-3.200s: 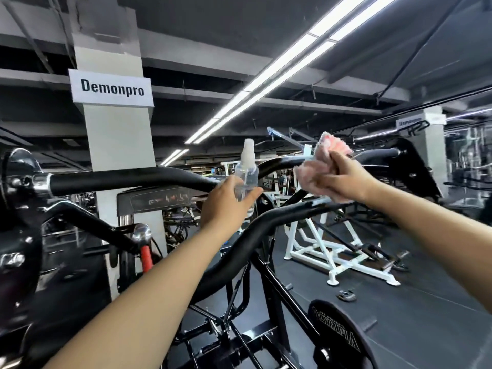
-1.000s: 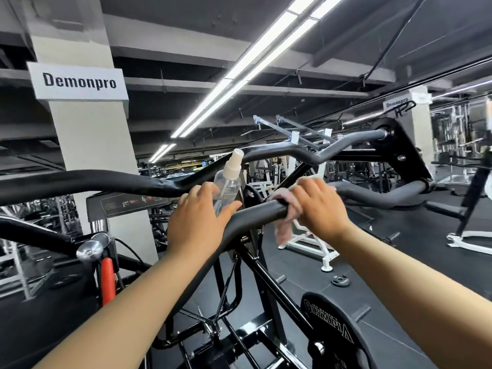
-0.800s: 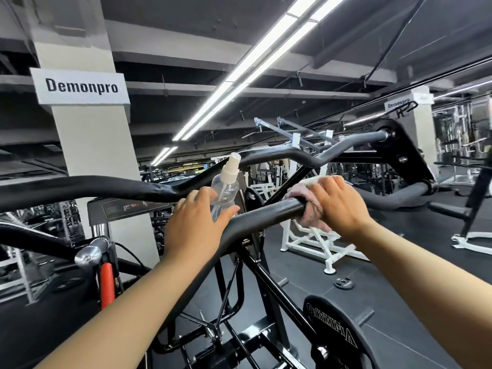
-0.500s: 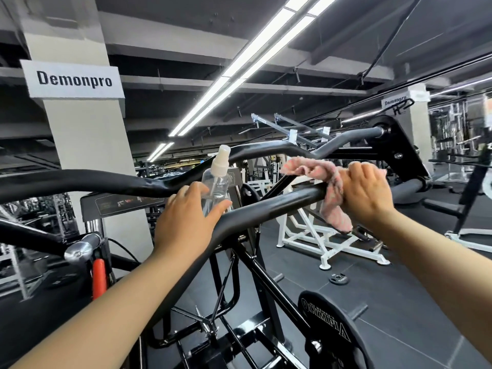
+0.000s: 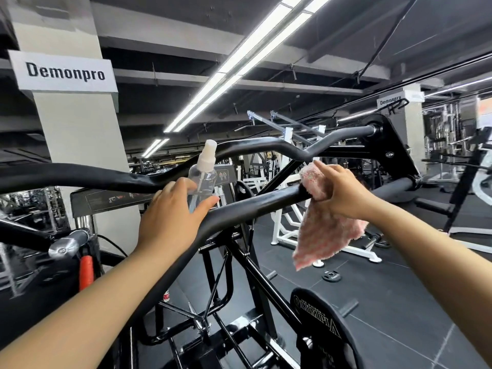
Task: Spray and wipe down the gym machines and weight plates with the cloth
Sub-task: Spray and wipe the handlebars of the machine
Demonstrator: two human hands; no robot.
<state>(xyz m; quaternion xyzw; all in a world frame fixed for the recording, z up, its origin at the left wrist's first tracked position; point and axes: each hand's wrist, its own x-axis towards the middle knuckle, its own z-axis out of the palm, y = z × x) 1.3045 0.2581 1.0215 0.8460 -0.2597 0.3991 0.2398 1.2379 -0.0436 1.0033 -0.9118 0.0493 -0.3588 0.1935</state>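
Note:
A black padded handlebar [image 5: 255, 202] of a gym machine runs across the middle of the view. My right hand [image 5: 343, 191] grips a pink cloth [image 5: 323, 233] and presses its upper part against this bar; the rest of the cloth hangs below the bar. My left hand [image 5: 170, 217] holds a clear spray bottle [image 5: 202, 177] with a white nozzle upright, just left of the cloth and behind the bar. A second curved black bar [image 5: 266, 147] runs behind the bottle.
A black weight plate [image 5: 323, 323] marked with white lettering is loaded at lower right. A red-handled lever [image 5: 86, 270] sits at lower left. A pillar [image 5: 77, 123] stands behind. A white machine [image 5: 290, 230] and small plates [image 5: 331, 276] are on the dark floor.
My right hand has slid the cloth rightward along the bar, and more of the cloth now hangs loose beneath it. My left hand has kept the bottle upright in about the same place.

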